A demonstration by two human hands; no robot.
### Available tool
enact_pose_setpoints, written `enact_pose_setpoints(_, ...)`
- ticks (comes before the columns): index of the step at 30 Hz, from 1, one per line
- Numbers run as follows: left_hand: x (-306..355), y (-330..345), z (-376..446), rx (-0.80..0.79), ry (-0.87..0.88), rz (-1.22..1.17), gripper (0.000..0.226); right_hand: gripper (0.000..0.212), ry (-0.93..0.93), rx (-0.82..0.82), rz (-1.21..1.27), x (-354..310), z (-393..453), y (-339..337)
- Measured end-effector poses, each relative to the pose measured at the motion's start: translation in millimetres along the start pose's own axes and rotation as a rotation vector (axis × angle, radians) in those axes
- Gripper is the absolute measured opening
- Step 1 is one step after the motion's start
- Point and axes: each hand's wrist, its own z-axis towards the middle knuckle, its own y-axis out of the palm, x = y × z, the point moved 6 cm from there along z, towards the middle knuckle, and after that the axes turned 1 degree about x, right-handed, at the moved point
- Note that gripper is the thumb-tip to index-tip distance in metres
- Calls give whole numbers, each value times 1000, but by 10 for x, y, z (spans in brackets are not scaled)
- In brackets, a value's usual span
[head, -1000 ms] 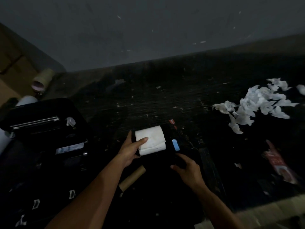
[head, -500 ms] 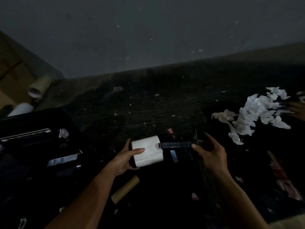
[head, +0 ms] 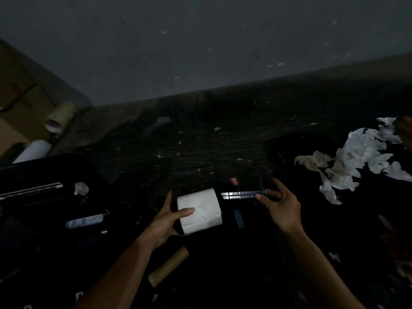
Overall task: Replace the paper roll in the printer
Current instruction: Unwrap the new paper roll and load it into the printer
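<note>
A small black printer (head: 239, 219) lies on the dark table in front of me, hard to make out in the dim light. A white paper roll (head: 200, 209) sits in its left end. My left hand (head: 166, 221) cups the printer's left side, with the forefinger laid across the roll. My right hand (head: 279, 205) pinches the right end of the raised printer lid (head: 242, 194), a thin dark bar with a blue sheen. An empty brown cardboard core (head: 168, 266) lies on the table below my left hand.
A heap of crumpled white paper (head: 356, 159) lies at the right, with another person's hand at the frame edge. A larger black machine (head: 44, 197) stands at the left. Behind it are a white roll (head: 33, 151) and a cardboard tube (head: 59, 117). A grey wall bounds the table's far side.
My right hand moved from below the printer up to its right side and took hold of the lid, which now stands raised. My left hand has stayed on the roll.
</note>
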Motion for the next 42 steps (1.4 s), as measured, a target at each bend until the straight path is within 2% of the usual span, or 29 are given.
enact_pose_setpoints(15, -2, -88, 132, -39, -43, -7, 88, 79, 190, -53, -16, 153, -27, 10)
enact_pose_setpoints(26, 4, -60, 109, -36, -45, 23, 96, 73, 186, -91, -10, -4, 16, 63)
enact_pose_setpoints(34, 27, -46, 90, -35, -45, 13, 88, 71, 223, -106, 3, 97, 119, 150)
enact_pose_setpoints(39, 28, -59, 100, -30, -67, 16, 91, 70, 212, -100, -21, 184, 105, 141)
enact_pose_setpoints(42, 44, -59, 99, -41, -66, 11, 78, 69, 195, -118, -28, 207, 101, 143)
